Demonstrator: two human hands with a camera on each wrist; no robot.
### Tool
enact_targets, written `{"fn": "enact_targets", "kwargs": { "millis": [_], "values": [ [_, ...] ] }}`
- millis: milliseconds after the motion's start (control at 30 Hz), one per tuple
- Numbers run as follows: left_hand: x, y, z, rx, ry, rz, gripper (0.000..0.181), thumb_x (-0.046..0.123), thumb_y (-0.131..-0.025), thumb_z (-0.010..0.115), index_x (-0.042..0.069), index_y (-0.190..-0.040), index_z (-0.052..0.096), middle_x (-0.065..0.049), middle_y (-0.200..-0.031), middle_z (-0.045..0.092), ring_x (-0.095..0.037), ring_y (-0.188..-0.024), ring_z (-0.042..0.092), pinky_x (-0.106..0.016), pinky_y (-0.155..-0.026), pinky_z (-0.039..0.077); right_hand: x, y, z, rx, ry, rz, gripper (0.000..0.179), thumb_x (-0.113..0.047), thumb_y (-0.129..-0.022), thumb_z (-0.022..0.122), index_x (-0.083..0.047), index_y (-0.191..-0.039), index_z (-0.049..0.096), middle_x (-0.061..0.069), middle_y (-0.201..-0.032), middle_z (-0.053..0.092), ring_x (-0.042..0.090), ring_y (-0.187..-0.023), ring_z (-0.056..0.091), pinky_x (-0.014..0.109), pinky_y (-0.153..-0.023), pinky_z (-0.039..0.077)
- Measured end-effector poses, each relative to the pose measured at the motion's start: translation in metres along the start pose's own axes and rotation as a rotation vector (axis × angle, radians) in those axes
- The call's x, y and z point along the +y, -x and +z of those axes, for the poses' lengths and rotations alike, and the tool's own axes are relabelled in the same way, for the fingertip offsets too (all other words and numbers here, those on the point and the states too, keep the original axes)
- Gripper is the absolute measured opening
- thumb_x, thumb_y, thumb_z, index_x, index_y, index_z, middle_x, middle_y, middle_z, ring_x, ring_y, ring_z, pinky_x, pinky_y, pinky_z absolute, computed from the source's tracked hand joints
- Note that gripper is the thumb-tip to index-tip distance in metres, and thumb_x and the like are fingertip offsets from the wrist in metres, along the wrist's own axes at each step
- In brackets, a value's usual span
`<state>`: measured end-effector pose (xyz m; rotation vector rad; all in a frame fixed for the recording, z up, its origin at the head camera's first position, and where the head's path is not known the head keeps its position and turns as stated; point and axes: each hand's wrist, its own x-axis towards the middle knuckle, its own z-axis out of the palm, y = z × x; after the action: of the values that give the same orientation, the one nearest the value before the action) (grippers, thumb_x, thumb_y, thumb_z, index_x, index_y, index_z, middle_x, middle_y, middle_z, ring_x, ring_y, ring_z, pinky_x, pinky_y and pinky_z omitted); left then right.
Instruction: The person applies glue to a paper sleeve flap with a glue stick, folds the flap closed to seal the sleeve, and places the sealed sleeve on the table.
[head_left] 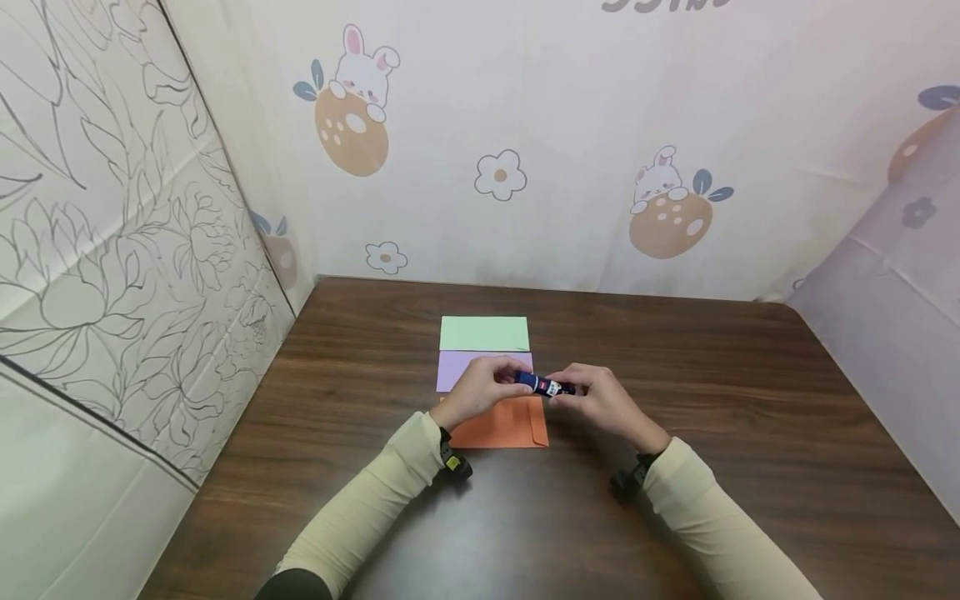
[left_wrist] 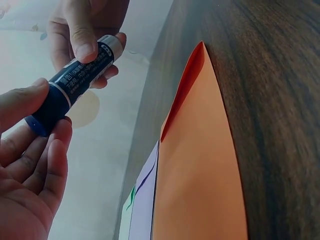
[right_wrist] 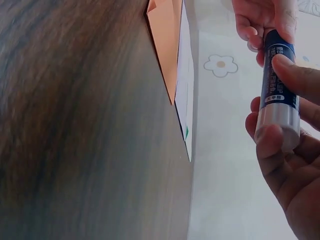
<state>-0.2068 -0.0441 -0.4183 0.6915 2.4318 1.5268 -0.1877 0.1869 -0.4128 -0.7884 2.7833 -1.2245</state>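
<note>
A dark blue glue stick [head_left: 545, 384] with a pale base is held between both hands above the table. My left hand [head_left: 483, 392] pinches its dark blue cap [left_wrist: 46, 112] between thumb and fingers. The right hand [head_left: 606, 404] grips the labelled body and pale base [right_wrist: 278, 122], thumb on the label. The cap sits against the body, with a thin white ring at the joint. Below the hands lies an orange envelope [head_left: 498, 427], its flap raised in the left wrist view. Behind it are a purple envelope [head_left: 453, 371], partly hidden by the left hand, and a green envelope [head_left: 483, 333].
The envelopes lie in a column on a dark wooden table [head_left: 697, 358]. A patterned wall covering [head_left: 555, 225] rises behind the table's far edge, and a flower-patterned panel [head_left: 135, 233] stands on the left. Each wrist wears a black strap with a small camera.
</note>
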Motion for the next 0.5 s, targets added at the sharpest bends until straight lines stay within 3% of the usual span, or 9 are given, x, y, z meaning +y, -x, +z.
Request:
{"fn": "enact_targets", "kwargs": {
  "millis": [333,500],
  "values": [
    [-0.0033,0.0029,-0.0028,0.048,0.009,0.032,0.025,0.017,-0.085,0.075,0.006,-0.107,0.072,-0.007,-0.090,0.071,-0.010,-0.076,0.059,-0.020,-0.072,0.050,-0.0047,-0.0085,0.0048,-0.008,0.005,-0.018,0.024,-0.009,-0.082,0.077,-0.005,-0.105,0.074,0.004,-0.087,0.067,0.013,-0.072,0.052,0.022,-0.060,0.045],
    [-0.0055,0.0024,-0.0021,0.025,0.031,0.040,0.026,0.016,-0.085,0.075,0.006,-0.108,0.071,-0.009,-0.092,0.071,-0.009,-0.076,0.060,-0.019,-0.071,0.051,-0.0032,-0.0060,0.0055,-0.011,0.006,-0.001,0.025,-0.013,-0.081,0.078,-0.006,-0.105,0.075,0.003,-0.085,0.066,0.013,-0.069,0.049,0.022,-0.058,0.042]
  ]
}}
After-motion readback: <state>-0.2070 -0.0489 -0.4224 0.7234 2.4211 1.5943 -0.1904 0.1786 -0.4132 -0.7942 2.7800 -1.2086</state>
